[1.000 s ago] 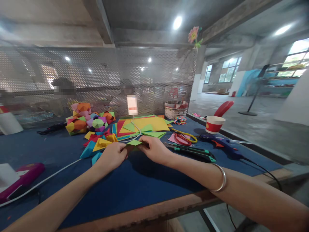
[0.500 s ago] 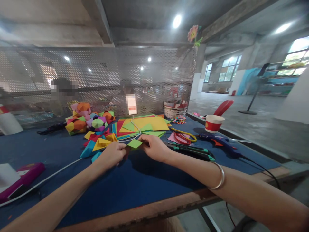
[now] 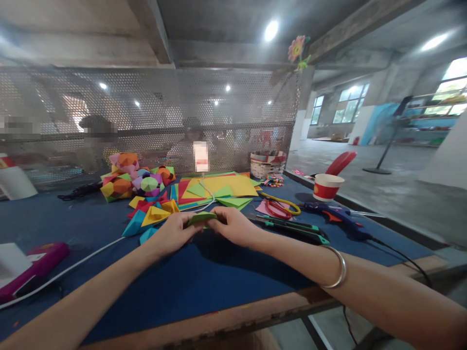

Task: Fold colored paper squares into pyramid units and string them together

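Note:
A small folded piece of green paper (image 3: pixel 200 218) is pinched between my two hands, above the blue table mat. My left hand (image 3: pixel 175 232) grips its left end, and my right hand (image 3: pixel 232 226), with a silver bangle on that forearm, grips its right end. Just left of my left hand lie folded paper pieces in yellow (image 3: pixel 156 215), red and blue. Beyond my hands are stacked coloured paper sheets (image 3: pixel 235 186), with a green folded sheet (image 3: pixel 235 201) on the near side and a white cable across them.
Right of my hands lie box cutters (image 3: pixel 295 228), scissors (image 3: pixel 282 208), a glue gun (image 3: pixel 337 218) and a paper cup (image 3: pixel 327 187). Behind stand paper balls (image 3: pixel 140 180), a woven basket (image 3: pixel 267 164) and a perforated screen (image 3: pixel 237 116). A purple box (image 3: pixel 47 257) sits at left.
The green paper was held out as a flat diamond; now it is tilted and looks narrower. My hands have come closer together around it.

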A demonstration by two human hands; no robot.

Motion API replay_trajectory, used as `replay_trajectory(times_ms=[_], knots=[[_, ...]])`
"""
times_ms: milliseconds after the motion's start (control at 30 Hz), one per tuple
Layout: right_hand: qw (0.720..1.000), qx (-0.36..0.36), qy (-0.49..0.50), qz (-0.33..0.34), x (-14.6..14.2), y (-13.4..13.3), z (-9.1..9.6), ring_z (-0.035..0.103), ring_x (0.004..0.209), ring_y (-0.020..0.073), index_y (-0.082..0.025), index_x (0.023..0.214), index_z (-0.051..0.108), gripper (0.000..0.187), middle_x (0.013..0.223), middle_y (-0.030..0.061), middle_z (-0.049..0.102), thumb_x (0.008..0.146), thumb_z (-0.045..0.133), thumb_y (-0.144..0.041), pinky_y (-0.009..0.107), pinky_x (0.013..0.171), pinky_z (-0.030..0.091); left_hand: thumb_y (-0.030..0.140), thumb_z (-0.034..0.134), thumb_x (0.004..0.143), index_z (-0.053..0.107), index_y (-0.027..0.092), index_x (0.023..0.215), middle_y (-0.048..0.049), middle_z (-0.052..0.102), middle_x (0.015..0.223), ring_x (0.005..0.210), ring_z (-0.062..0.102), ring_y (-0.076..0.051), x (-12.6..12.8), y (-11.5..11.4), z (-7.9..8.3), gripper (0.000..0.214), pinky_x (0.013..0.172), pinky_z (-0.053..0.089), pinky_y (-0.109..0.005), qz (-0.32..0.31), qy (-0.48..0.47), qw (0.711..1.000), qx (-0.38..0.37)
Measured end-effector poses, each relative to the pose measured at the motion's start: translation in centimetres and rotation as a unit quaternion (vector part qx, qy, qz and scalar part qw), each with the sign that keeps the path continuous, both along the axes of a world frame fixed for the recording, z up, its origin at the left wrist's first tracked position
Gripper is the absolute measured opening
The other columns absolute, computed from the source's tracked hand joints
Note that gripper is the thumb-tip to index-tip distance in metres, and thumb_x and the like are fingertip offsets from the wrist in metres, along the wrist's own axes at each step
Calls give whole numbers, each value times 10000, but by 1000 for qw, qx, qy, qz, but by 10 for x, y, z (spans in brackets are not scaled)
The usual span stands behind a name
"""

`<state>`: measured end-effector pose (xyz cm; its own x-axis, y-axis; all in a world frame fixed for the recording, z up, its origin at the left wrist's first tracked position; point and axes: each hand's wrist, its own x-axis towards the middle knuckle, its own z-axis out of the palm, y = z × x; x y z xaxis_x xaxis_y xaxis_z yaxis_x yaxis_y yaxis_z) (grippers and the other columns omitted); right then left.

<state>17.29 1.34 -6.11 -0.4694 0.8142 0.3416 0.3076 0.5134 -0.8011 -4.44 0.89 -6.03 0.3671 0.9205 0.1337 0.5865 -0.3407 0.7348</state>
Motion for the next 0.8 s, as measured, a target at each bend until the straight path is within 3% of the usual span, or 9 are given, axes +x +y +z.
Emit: replay_trajectory(times_ms=[133,367,633,800], knots=[[999,-24,26,20,-2,-1,-1,483,593,122,-204,853,650,111,656,-61,555,962,634,-213,231,569,397,422,691,1090,712,151,1123,-19,733,966,739,700,-144,3,-1,2,274,676,623,-301,2,27,1000,-5],[996,-60,62,36,-7,-2,0,555,617,138,-218,902,629,72,687,-56,589,921,643,-150,241,610,465,408,698,1080,719,168,1244,-78,750,1231,1094,744,-258,15,-13,9,291,980,629,-482,12,34,993,113],[995,-90,44,26,-3,-1,-1,573,570,140,-226,791,595,166,621,-50,605,942,618,-158,256,612,503,396,702,1079,728,171,1208,-76,760,1203,1058,749,-239,10,-8,4,260,975,629,-472,-13,57,987,148],[996,-79,44,22,-2,-1,0,559,575,136,-215,836,650,136,623,-53,596,948,591,-167,245,592,464,406,688,1089,729,166,1196,-66,762,1164,1028,751,-234,11,-10,3,265,942,638,-453,-28,60,985,158]])
